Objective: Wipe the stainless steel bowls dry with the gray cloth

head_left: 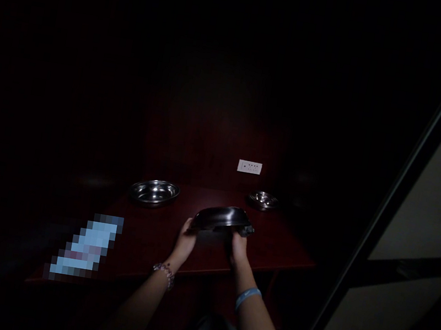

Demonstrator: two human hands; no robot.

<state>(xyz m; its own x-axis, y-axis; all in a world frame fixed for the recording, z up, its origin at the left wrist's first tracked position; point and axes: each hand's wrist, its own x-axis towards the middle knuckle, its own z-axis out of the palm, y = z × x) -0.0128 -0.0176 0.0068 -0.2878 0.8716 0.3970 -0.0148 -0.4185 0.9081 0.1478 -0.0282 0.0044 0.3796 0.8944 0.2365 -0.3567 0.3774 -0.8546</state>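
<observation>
Between my two hands a shiny metal bowl [222,218] is held tilted above the dark red table, its side toward me in shadow. My left hand [185,243] grips its left edge, fingers mostly hidden beneath or behind it. My right hand [239,246] holds the right edge from below. Beside that hand shows a small greyish object [249,230], too dark to name. Farther back on the left rests a wide shallow metal bowl [154,193]. A smaller metal bowl [263,201] stands at the back right.
The dark red tabletop [197,259] runs back to a wall with a white power socket [249,167]. A light blue, pixelated sheet-like item [86,247] lies front left. A dark-framed panel [415,207] rises at the right. The surroundings are very dark.
</observation>
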